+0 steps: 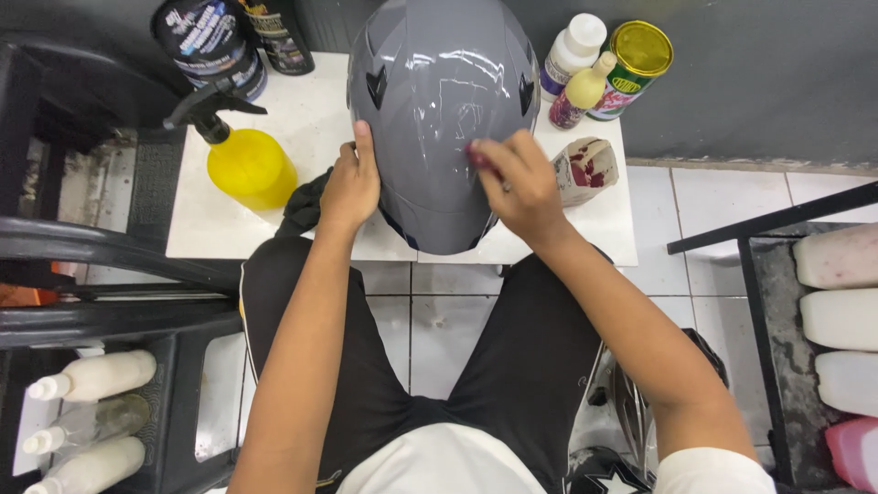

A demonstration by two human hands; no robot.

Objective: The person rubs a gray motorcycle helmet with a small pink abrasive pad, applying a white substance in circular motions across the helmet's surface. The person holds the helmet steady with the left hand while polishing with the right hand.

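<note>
Right hand [514,179] pinches a small reddish pad [477,157] against the glossy grey helmet [439,110]. Left hand [351,183] lies spread on the helmet's side, steadying it on the white table [293,119]. Dark cloth [302,206] sits beside that hand. Yellow spray bottle [249,165] stands left; 2 bottles and 1 gold-lidded can [633,64] stand right.

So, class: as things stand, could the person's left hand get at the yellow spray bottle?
Probably yes. The left hand rests on the grey helmet's side, and the yellow spray bottle stands just beyond it on the white table, with nothing between them.
</note>
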